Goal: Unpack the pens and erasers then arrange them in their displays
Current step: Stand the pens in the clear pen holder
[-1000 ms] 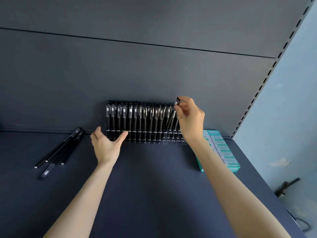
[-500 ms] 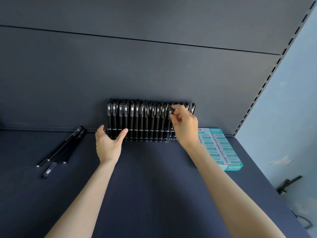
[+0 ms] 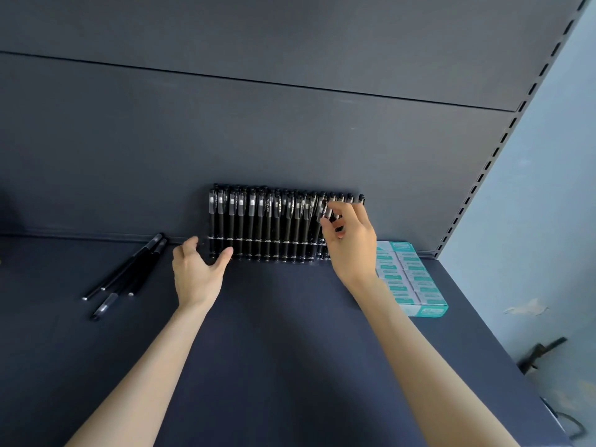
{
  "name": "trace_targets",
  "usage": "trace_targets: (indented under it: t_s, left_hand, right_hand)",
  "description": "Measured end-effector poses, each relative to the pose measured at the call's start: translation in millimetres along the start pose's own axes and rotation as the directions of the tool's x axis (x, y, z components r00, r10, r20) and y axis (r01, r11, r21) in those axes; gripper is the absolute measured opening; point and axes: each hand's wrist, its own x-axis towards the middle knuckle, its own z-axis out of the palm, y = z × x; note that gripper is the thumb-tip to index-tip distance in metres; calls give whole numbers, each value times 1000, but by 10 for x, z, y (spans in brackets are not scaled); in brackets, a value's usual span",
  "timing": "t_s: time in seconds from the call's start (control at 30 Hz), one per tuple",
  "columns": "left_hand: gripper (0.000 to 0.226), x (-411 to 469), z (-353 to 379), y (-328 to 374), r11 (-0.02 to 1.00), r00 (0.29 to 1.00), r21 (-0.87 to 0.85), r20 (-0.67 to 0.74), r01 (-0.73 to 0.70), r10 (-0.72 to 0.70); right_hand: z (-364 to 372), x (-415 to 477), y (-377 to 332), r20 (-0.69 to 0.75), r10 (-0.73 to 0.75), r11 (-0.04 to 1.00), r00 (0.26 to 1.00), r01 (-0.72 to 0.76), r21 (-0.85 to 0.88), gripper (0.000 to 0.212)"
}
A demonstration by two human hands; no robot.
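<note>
Pens (image 3: 258,221) stand upright in a tight row inside a clear rack (image 3: 277,253) set against the back panel (image 3: 258,140) of a dark shelf (image 3: 290,350). Near the row's right end, the right hand (image 3: 350,243) pinches the cap of 1 pen (image 3: 322,209), which leans slightly. The left hand (image 3: 196,272) is released, with fingers spread and the thumb at the rack's lower left front. Some loose pens (image 3: 129,272) lie well to the left. A teal eraser box (image 3: 409,279) sits just right of the rack.
</note>
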Motion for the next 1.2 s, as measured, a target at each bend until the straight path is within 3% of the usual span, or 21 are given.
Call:
trace_targets:
  t_s: [0.2,0.43,0.53,0.67,0.87,1.03,1.2]
  left_hand:
    - [30,-97,-435,-115,984,993,143,-37,-103,109]
    - [28,148,-1071,-441,943,988,322,-94,-87,124]
    - [39,339,-1273,-634,920,996,382,13,-81,83]
    - [51,589,-1439,-877,868,965,452,241,-203,100]
    - [40,856,-1568,-982,899,892,325,432,-293,135]
    - [43,1057,-1622,-1042,883,857,358,507,-304,90]
    - [43,1095,-1591,-1020,793,828,445,546,-415,127]
  right_hand:
    - [233,-288,-345,120,-15,997,993,5,83,15]
    - [889,-609,-889,297,1,996,955,-27,85,14]
    - [1246,-766,-1116,350,48,996,936,-71,53,11]
    - [1756,-909,-1409,410,141,989,901,-142,-28,13]
    - [2226,-951,-1629,399,297,954,868,-248,-169,32]
    - [2361,-906,-1677,361,372,923,855,-299,-243,34]
    - [2385,-916,-1677,315,406,904,858,-326,-276,31]
